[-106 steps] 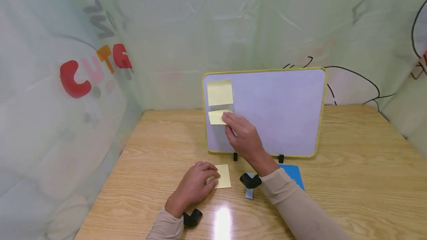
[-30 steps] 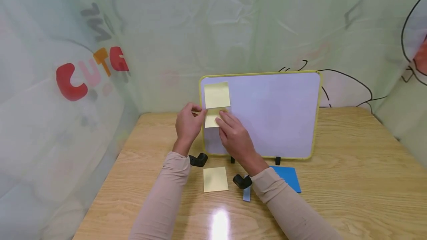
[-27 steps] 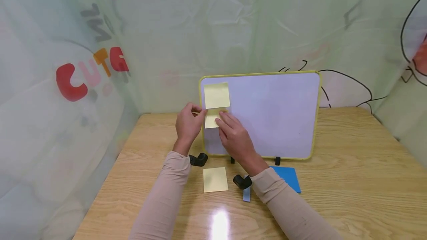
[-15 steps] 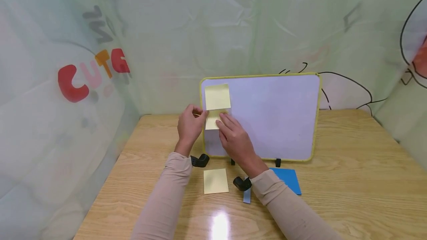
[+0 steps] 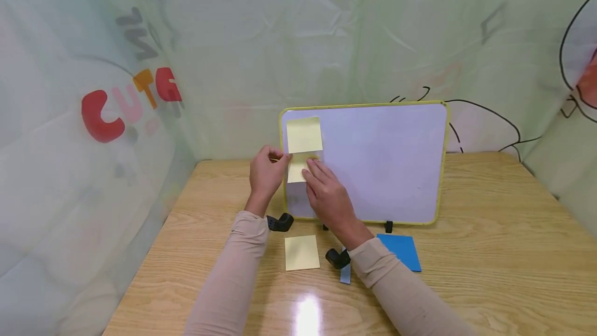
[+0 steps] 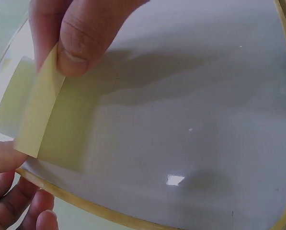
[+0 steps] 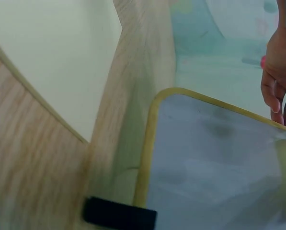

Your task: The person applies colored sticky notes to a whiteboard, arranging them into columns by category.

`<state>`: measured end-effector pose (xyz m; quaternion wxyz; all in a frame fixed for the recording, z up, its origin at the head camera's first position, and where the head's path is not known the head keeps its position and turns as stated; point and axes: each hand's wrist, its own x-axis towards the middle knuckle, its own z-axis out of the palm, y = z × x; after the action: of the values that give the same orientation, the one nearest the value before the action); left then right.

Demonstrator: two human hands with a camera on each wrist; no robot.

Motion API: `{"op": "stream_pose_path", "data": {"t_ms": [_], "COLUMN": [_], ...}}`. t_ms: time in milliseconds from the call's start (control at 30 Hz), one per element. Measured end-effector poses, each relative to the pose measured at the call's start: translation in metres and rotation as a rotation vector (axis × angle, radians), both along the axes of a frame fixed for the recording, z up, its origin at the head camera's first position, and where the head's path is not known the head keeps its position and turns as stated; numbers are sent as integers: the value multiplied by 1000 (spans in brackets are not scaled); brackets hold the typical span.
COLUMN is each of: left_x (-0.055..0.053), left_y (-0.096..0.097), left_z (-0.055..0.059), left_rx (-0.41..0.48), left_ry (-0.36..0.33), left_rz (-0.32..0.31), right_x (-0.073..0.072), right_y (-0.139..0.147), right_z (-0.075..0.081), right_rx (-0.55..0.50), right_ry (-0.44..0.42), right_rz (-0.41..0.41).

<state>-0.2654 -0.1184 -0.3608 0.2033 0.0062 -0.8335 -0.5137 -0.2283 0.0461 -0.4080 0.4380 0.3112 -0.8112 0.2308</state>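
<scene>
On the left side of the whiteboard [image 5: 373, 165], a yellow sticky note [image 5: 297, 169] sits just below another yellow sticky note [image 5: 304, 135]. My right hand [image 5: 330, 196] pinches the lower note between thumb and fingers at its right part. In the left wrist view that sticky note [image 6: 40, 112] stands partly off the board, casting a yellowish tint on it. My left hand [image 5: 266, 175] is at the board's left edge; its thumb [image 6: 4, 155] meets the note's corner, and its other fingers curl beyond the frame. The left fingertips are partly hidden in the head view.
A yellow sticky pad [image 5: 302, 253] lies on the wooden table [image 5: 196, 253] in front of the board. A blue square pad [image 5: 400, 252] is partly under the right sleeve, beside a light blue strip [image 5: 345, 274]. Black feet [image 5: 388, 227] support the board.
The left hand has left the yellow pad on the table and risen to the lower note's left corner. The note has shifted slightly left. Over the last second, both hands are nearly still.
</scene>
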Motion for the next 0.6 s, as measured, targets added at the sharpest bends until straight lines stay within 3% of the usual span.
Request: {"op": "stream_pose_path", "data": {"t_ms": [300,600], "left_x": [-3,-4], "left_y": [-3,-4], "left_z": [-2,-4], "left_rx": [48,76], "left_ry": [1,33], "left_rz": [-39,-64], "right_x": [-4,-12], "right_y": [1,-5], "right_z": [15,24], "right_rx": [120,287], "right_ry": [114,126], "right_rz": [-11,40]}}
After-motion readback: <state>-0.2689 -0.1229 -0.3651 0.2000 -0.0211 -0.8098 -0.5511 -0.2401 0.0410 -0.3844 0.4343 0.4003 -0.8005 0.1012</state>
